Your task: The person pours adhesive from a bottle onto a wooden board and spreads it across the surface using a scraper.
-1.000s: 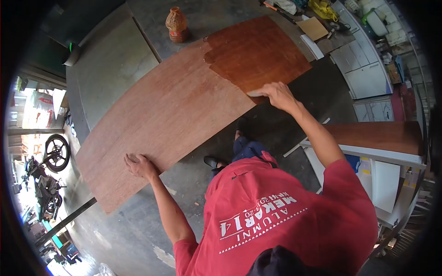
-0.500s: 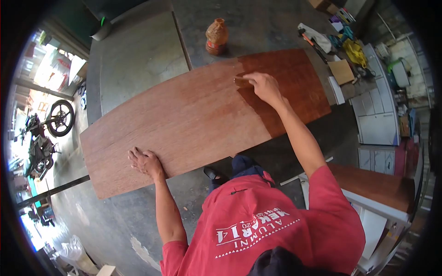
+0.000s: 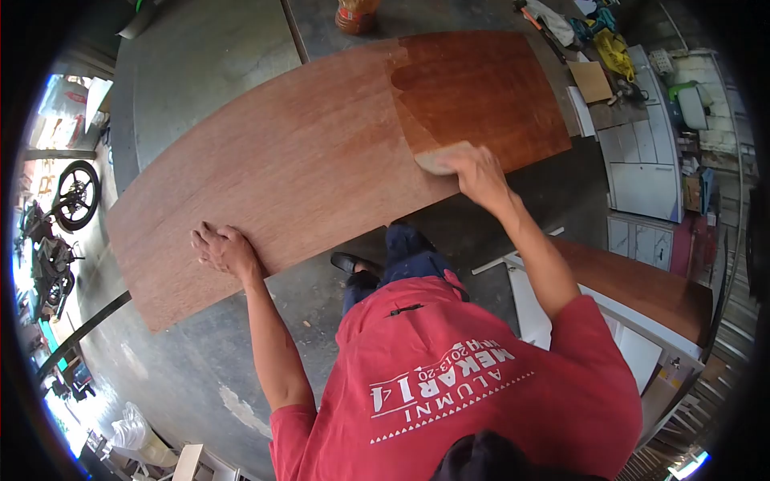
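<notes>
A large wooden board (image 3: 281,152) lies across the dark table, pale reddish on the left and centre. Its right end is coated with a darker, glossy brown-red (image 3: 489,88), with an uneven border between the two. My right hand (image 3: 481,178) grips a light, flat spreader (image 3: 439,159), slightly blurred, touching the board near the border at the near edge. My left hand (image 3: 226,248) lies with its fingers apart on the pale part, close to the near left edge. Beyond the far edge stands a plastic bottle (image 3: 355,18) with brown contents, cut off by the view.
On the far right lie a brown square piece (image 3: 590,82), a yellow bag (image 3: 614,56) and tools. White drawers (image 3: 644,188) stand right of the table. A second brown board (image 3: 634,284) rests near my right arm. A motorcycle (image 3: 52,256) is at the far left.
My right hand has moved with the spreader from the far part of the border to the near edge. My left hand stays on the board. The whole view has shifted.
</notes>
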Available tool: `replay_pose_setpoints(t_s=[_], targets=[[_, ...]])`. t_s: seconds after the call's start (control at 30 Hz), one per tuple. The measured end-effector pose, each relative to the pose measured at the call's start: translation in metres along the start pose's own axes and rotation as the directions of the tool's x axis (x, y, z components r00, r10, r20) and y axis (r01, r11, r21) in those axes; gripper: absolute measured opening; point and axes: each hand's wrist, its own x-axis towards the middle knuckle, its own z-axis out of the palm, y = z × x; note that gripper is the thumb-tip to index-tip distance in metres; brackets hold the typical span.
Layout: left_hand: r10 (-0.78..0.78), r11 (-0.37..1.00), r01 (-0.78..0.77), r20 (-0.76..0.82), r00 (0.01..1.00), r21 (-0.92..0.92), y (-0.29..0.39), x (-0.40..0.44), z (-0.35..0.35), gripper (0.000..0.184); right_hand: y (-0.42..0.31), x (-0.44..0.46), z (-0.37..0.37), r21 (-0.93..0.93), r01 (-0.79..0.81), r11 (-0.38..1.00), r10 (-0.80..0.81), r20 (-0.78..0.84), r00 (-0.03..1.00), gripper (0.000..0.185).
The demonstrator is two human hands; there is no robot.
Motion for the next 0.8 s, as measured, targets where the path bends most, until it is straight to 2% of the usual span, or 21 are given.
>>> replay_pose_setpoints(t_s=[0.17, 0.23, 0.3, 0.37, 0.43, 0.5, 0.53, 0.6, 0.63, 0.7, 0.8], targets=[[0.014, 1.0, -0.014, 0.012, 1.0, 0.002, -0.004, -0.001, 0.0, 0.049, -0.036, -0.073, -0.031, -0.008, -0.097, 0.995, 0.097, 0.16, 0.982, 0.032], [0.012, 1.0, -0.012, 0.005, 1.0, 0.001, -0.001, 0.001, 0.0, 0.05, -0.037, -0.076, -0.039, 0.187, -0.323, 0.928, 0.231, 0.391, 0.891, 0.022], [0.026, 1.0, -0.026, 0.014, 1.0, -0.001, -0.002, 0.0, -0.002, 0.051, -0.035, -0.057, -0.046, 0.259, -0.322, 0.911, 0.224, 0.344, 0.912, 0.022], [0.016, 1.0, -0.016, 0.009, 1.0, 0.009, 0.0, -0.002, -0.004, 0.051, -0.027, -0.022, -0.048, 0.416, -0.466, 0.781, 0.417, 0.207, 0.885, 0.024], [0.007, 1.0, -0.007, -0.007, 1.0, 0.016, 0.002, -0.002, -0.003, 0.051, -0.004, 0.022, -0.044, 0.376, -0.426, 0.823, 0.388, 0.177, 0.905, 0.026], [0.019, 0.999, -0.02, 0.003, 1.0, 0.034, 0.003, -0.002, -0.004, 0.052, 0.01, 0.075, -0.035, 0.358, -0.205, 0.911, 0.229, -0.025, 0.973, 0.026], [0.015, 0.999, -0.014, -0.015, 1.0, 0.036, 0.004, -0.002, -0.006, 0.052, 0.019, 0.1, -0.029, 0.365, -0.189, 0.912, 0.216, -0.034, 0.976, 0.026], [0.009, 0.999, -0.011, 0.026, 1.0, 0.042, 0.008, -0.001, -0.011, 0.052, 0.043, 0.144, -0.009, 0.123, -0.077, 0.989, 0.093, -0.128, 0.987, 0.027], [0.008, 0.999, -0.009, 0.016, 1.0, 0.048, 0.01, -0.001, -0.012, 0.052, 0.056, 0.163, 0.001, 0.131, -0.07, 0.989, 0.087, -0.134, 0.987, 0.027], [-0.003, 0.999, 0.002, 0.023, 1.0, 0.044, 0.012, -0.001, -0.012, 0.052, 0.077, 0.194, 0.019, -0.098, 0.033, 0.995, -0.048, -0.162, 0.986, 0.029], [-0.002, 0.999, 0.001, 0.026, 1.0, 0.042, 0.013, -0.001, -0.012, 0.052, 0.091, 0.21, 0.036, -0.12, 0.074, 0.99, -0.097, -0.2, 0.975, 0.031]])
